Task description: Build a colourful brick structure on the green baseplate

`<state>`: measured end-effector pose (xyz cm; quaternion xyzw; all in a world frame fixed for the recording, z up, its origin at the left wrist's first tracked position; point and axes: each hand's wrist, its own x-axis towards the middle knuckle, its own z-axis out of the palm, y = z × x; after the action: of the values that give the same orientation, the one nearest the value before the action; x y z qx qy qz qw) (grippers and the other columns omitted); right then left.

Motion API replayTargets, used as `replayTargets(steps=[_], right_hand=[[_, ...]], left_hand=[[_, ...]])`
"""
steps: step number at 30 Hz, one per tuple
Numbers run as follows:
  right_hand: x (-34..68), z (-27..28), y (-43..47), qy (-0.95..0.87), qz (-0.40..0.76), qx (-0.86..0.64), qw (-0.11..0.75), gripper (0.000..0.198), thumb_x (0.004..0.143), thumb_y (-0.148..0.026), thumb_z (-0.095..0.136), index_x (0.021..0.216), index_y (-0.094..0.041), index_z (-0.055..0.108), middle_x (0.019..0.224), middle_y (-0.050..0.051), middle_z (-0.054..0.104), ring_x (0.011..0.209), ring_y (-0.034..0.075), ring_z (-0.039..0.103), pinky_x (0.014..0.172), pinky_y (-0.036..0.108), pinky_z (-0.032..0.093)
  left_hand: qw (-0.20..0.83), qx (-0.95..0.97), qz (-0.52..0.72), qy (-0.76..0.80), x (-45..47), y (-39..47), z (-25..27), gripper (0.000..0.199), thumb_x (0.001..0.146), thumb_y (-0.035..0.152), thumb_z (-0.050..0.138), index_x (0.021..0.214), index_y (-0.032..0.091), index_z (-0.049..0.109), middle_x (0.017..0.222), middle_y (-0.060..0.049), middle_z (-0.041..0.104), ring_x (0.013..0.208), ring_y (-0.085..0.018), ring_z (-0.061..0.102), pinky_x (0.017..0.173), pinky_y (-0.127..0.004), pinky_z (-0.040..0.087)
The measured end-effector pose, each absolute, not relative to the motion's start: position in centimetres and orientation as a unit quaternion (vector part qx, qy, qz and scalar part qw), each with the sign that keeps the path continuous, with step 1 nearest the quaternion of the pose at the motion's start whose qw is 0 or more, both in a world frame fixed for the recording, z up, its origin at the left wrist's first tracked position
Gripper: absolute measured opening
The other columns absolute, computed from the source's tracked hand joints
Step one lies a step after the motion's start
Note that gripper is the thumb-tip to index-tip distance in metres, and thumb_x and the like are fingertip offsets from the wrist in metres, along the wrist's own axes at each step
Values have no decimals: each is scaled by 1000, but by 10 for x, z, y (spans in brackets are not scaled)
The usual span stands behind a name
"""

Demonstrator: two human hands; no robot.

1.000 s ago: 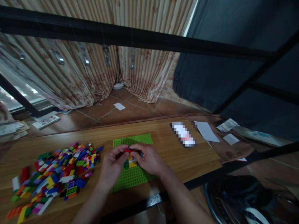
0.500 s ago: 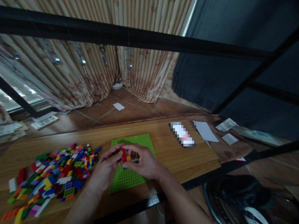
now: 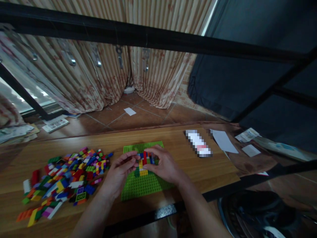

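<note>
A green studded baseplate (image 3: 138, 191) lies on the wooden table, with a cluster of bricks on it that includes yellow bricks (image 3: 143, 172). Over this cluster a long red brick (image 3: 145, 158) stands out between the thumb and fingers of my right hand (image 3: 165, 163), which is closed round it. My left hand (image 3: 123, 164) is just left of the cluster, thumb and fingertips pressed together. Whatever its fingertips may hold is too small to make out. Blue and other coloured bricks show partly between the hands.
A loose pile of coloured bricks (image 3: 71, 177) spreads over the left of the wooden table (image 3: 195, 177). Right of the baseplate lies a blurred-out phone-shaped object (image 3: 198, 143), with white paper (image 3: 224, 141) beyond it. A black metal bar (image 3: 158, 41) crosses in front.
The view has shifted, so everything sits a little farther right. My left fingertips have drawn away from the red brick, which stays with my right hand. More of the brick cluster shows.
</note>
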<state>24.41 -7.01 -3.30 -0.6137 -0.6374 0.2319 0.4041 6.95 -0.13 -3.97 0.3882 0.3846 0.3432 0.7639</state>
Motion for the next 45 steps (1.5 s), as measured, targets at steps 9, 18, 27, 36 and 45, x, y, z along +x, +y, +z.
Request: replayTargets(steps=[9, 18, 27, 36, 45], right_hand=[[255, -47, -74, -688, 212, -627, 298, 45, 69, -26, 78, 113, -22, 64, 122, 8, 53, 113, 23, 52, 97, 41, 43], [259, -54, -77, -677, 198, -650, 282, 46, 72, -25, 74, 117, -22, 62, 131, 11, 50, 121, 27, 51, 104, 48, 40], [260, -53, -77, -672, 177, -666, 272, 43, 78, -33, 69, 118, -20, 62, 134, 13, 49, 123, 28, 50, 103, 47, 41], [266, -53, -78, -657, 201, -657, 311, 45, 74, -29, 72, 117, -22, 62, 133, 11, 50, 121, 26, 51, 102, 46, 41], [261, -58, -69, -559, 208, -732, 330, 23, 84, -21, 55, 104, -16, 66, 98, 10, 70, 83, 19, 64, 81, 37, 50]], left_hand=[[728, 464, 316, 393, 71, -4, -44, 39, 66, 31, 79, 99, 14, 69, 97, -9, 72, 72, -14, 63, 68, -26, 47], [728, 513, 285, 355, 76, -10, -46, 35, 71, 30, 73, 102, 17, 66, 99, -7, 70, 82, -16, 64, 75, -29, 48], [747, 542, 253, 290, 80, -13, -56, 46, 76, 33, 70, 119, 21, 58, 110, -9, 66, 90, -17, 64, 79, -32, 48], [746, 551, 247, 282, 82, -13, -58, 45, 79, 35, 69, 120, 23, 57, 115, -9, 66, 93, -18, 64, 82, -34, 48], [749, 551, 237, 282, 83, -14, -55, 45, 79, 36, 68, 120, 23, 56, 115, -9, 65, 94, -19, 64, 79, -32, 47]])
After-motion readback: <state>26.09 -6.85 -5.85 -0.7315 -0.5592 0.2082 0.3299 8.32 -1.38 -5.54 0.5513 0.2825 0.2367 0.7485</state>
